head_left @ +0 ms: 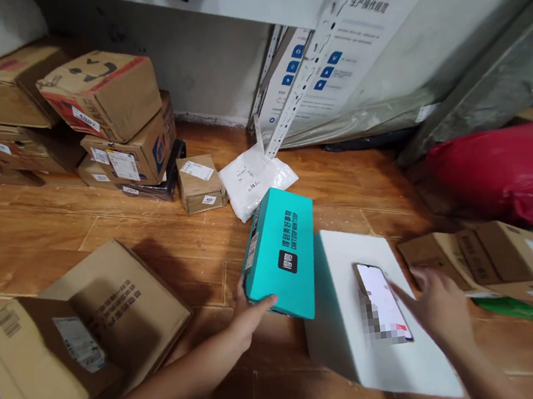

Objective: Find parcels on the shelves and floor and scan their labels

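Note:
My left hand [251, 314] is closed on the near end of a teal box [281, 262] with black lettering, thumb on top and the other fingers underneath or hidden. The teal box is tilted, to the left of a white box [388, 366] that stands on the floor. On the white box's top lies a smartphone [381, 302] with a lit screen, part of it pixelated. My right hand [437, 305], somewhat blurred, is at the phone's right side with thumb and fingers apart. Its thumb is near the screen edge; I cannot tell if it touches.
Stacked cardboard boxes [104, 103] stand at the upper left, and large cartons [127, 294] at the lower left. A small box [200, 182] and a white parcel [257, 178] lie by the shelf post [298, 85]. At right are cartons [492, 256] and a red bag [501, 174].

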Action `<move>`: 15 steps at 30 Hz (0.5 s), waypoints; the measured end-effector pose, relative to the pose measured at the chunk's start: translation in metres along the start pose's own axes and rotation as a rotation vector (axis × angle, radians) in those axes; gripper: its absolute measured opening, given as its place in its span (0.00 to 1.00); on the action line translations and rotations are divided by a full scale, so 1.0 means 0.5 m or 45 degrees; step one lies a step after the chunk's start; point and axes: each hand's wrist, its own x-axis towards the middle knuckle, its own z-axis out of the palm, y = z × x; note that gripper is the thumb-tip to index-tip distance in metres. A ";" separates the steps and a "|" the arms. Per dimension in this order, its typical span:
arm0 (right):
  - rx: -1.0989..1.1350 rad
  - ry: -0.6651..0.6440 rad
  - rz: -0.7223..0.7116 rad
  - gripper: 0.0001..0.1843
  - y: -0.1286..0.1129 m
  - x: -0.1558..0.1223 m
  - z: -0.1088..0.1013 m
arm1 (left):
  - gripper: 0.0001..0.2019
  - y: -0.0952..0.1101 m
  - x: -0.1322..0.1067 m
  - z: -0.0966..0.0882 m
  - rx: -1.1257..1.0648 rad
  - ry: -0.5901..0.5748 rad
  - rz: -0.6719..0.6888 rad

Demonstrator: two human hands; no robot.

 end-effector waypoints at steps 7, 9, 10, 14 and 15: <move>-0.018 -0.237 -0.347 0.41 -0.322 0.224 0.254 | 0.50 -0.009 -0.033 0.002 -0.069 -0.126 -0.152; -0.058 -0.230 -0.292 0.44 -0.358 0.255 0.294 | 0.50 0.004 -0.034 0.001 -0.092 -0.143 -0.131; -0.073 -0.224 -0.272 0.45 -0.362 0.258 0.303 | 0.48 0.012 -0.035 -0.005 -0.104 -0.150 -0.131; -0.088 -0.151 -0.178 0.42 -0.324 0.210 0.303 | 0.33 0.063 -0.028 -0.073 -0.136 -0.040 -0.169; -0.080 -0.113 -0.127 0.41 -0.312 0.190 0.299 | 0.30 0.079 -0.018 -0.099 -0.105 0.034 -0.095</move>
